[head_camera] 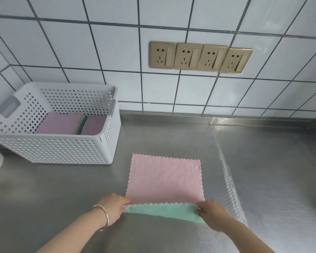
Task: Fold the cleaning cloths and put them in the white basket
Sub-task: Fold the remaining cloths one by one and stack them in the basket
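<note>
Head view. We see a pink cleaning cloth (164, 178) lying flat on the steel counter (263, 161), its mint-green underside turned up as a narrow band along the near edge. The left hand (113, 207) pinches the near-left corner of this cloth, and the right hand (212, 214) pinches the near-right corner; both sets of fingers are curled onto the fabric, so we read both as grasping the cloth, not resting on it. The gripped edge runs left to right, and the rest of the cloth extends away from the hands toward the far wall. We judge that the coming fold turns on this relation: the free body of the cloth lies directly far of both grips, so the near edge would be carried far across it, with both hands travelling in parallel. Neither hand is nearer the cloth than the other, as each holds its own corner.

The white basket (62, 148) stands far and to the left of the cloth, well apart from it and on the side of the left hand. Inside it we see folded cloths (60, 123), purple with a green edge between them. A row of wall sockets (201, 57) is mounted on the tiled wall beyond the counter.
</note>
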Demonstrator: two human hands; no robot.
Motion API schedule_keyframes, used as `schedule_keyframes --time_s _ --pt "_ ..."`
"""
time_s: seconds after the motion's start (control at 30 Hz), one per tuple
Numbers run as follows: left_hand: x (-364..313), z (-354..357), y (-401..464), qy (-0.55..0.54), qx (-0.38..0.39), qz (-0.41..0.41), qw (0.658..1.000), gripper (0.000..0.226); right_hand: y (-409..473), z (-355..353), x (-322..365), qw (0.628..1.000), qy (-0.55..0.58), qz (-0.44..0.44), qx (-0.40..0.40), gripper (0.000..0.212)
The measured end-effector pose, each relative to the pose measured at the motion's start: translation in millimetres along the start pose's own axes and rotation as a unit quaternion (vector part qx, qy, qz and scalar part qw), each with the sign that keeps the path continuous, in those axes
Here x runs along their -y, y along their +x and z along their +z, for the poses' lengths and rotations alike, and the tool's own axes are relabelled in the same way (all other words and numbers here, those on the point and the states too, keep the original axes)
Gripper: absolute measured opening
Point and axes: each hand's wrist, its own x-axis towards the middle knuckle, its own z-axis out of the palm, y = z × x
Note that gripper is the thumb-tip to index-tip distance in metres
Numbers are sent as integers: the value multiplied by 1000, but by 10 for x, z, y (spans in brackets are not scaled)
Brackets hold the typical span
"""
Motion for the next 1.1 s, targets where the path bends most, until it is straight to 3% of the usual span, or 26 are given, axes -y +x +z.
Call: schedule_keyframes --time_s 0.23,0.37,0.57,0.67,0.73,0.9,1.1 --pt "25 142 -226 -76 165 -37 983 31 -149 -18 46 986 6 -5 168 38" --pt "-14 63 -262 -115 177 -57 976 42 -138 -88 37 981 47 15 187 36" --pt "91 -150 -120 -215 107 -96 966 26 -3 -218 -87 969 213 80 99 19" --pt "74 -220 8 -268 56 -109 956 13 88 -215 -103 937 323 132 25 13" --pt "40 -255 76 -296 38 -122 947 20 137 -214 -64 918 367 152 -11 13" --pt "0 -253 240 -362 -7 -171 916 16 289 -210 16 891 400 197 -83 6" --pt "-38 -307 420 -333 -27 -201 921 14 486 -253 51 894 385 199 -114 10"
